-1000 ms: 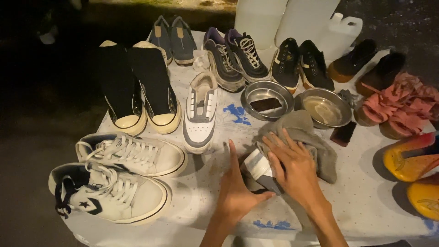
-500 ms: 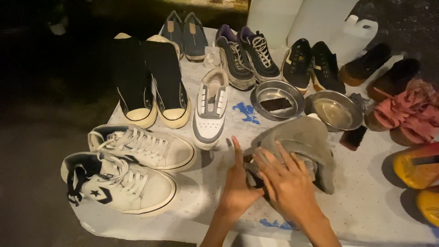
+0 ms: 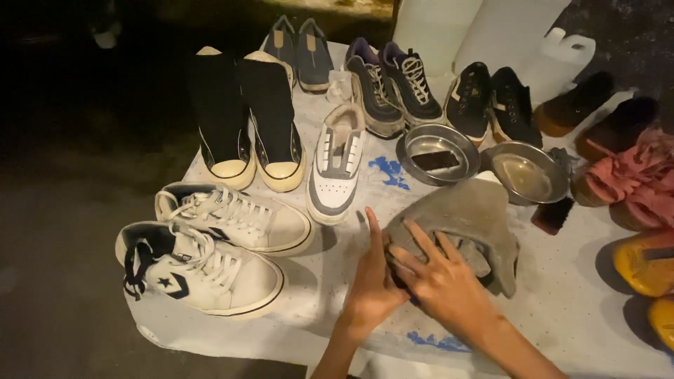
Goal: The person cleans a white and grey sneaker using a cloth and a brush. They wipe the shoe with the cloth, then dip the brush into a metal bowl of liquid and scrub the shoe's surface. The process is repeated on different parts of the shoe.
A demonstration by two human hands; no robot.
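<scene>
In the head view, both hands are resting on a grey cloth (image 3: pixel 469 219) that is lying bunched on the table (image 3: pixel 576 309), near its front edge. The left hand (image 3: pixel 372 284) is lying flat with fingers together, pressing the cloth's left edge; the right hand (image 3: pixel 444 281) is spreading its fingers wide over the cloth's lower part, gripping nothing that can be seen. Just behind the cloth two round metal bowls are sitting side by side: the left bowl (image 3: pixel 437 151) is holding a dark rectangular block, the right bowl (image 3: pixel 528 173) is showing a bare bottom. A dark brush (image 3: pixel 553 214) is lying just right of the cloth. A white-and-grey shoe (image 3: pixel 337 165) is standing just left of it, and two white sneakers (image 3: pixel 210 249) are lying at the table's left front corner. White plastic jugs (image 3: pixel 491 35), plain and without visible labels, are standing at the back. Blue printed patches are showing on the white table cover.
</scene>
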